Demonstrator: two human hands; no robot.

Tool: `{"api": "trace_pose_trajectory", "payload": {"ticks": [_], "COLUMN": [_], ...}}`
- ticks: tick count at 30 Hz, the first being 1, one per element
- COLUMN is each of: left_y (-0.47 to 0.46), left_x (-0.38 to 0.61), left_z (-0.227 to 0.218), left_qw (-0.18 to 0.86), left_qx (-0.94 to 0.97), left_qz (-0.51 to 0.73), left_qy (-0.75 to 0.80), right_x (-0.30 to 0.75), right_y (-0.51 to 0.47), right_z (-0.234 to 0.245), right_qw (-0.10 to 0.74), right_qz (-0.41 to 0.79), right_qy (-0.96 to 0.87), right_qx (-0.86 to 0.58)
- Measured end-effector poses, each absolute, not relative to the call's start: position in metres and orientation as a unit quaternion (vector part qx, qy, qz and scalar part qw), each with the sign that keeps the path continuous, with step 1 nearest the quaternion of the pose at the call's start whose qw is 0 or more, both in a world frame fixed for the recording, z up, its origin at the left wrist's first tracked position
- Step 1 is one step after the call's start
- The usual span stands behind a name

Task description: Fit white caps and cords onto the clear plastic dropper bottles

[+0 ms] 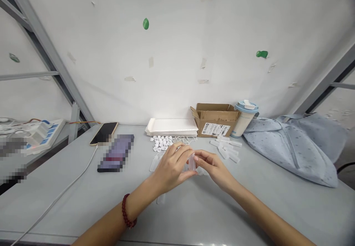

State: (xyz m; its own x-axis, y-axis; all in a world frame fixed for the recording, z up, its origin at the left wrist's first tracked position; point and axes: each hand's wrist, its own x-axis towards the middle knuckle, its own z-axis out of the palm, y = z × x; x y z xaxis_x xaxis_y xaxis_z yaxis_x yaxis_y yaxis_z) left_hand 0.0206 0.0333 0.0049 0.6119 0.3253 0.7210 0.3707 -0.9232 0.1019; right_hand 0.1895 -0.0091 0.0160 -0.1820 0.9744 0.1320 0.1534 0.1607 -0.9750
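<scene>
A small clear plastic tube (192,162) stands roughly upright between my two hands. My left hand (174,164), with a dark red bead bracelet on its wrist, is closed on it, fingers over the top end and thumb at the bottom. My right hand (211,164) pinches the same tube near its upper part. The fingers partly hide the top of the tube. Behind my hands lies a pile of small white caps (162,143), with thin white loops (180,139) beside it. More clear tubes (227,150) lie to the right; others lie partly hidden behind and under my left hand.
At the back stand a stack of white padded envelopes (173,126), an open cardboard box (215,122) and a lidded cup (242,122). A grey-blue cloth bag (291,150) covers the right side. Left are a phone (104,132), a blurred-out flat object (116,153) and a white cable (69,188).
</scene>
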Motion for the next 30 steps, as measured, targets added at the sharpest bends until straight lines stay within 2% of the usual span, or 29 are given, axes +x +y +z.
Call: {"api": "trace_pose_trajectory", "payload": {"ticks": [7,12,15,20,30], "left_y": [0.024,-0.001,-0.014,-0.019,-0.006], "left_x": [0.010,-0.022,-0.039,-0.050,-0.041], "left_z": [0.012,0.004,-0.004,-0.005,0.004], "left_qw": [0.012,-0.050,-0.082,-0.129,-0.118], "left_qx": [-0.911,-0.924,-0.928,-0.938,-0.944], "left_qz": [-0.357,-0.298,-0.269,-0.200,-0.160], "left_qy": [-0.204,-0.234,-0.242,-0.253,-0.264], "right_x": [0.185,0.173,0.165,0.156,0.157], "right_y": [-0.011,-0.021,-0.030,-0.039,-0.035], "right_z": [0.014,0.004,-0.003,-0.006,-0.006], "right_qw": [0.433,0.320,0.262,0.215,0.198], "right_qz": [0.477,0.521,0.479,0.391,0.306], "right_qy": [-0.627,-0.672,-0.721,-0.790,-0.826], "right_qx": [-0.438,-0.418,-0.426,-0.421,-0.431]}}
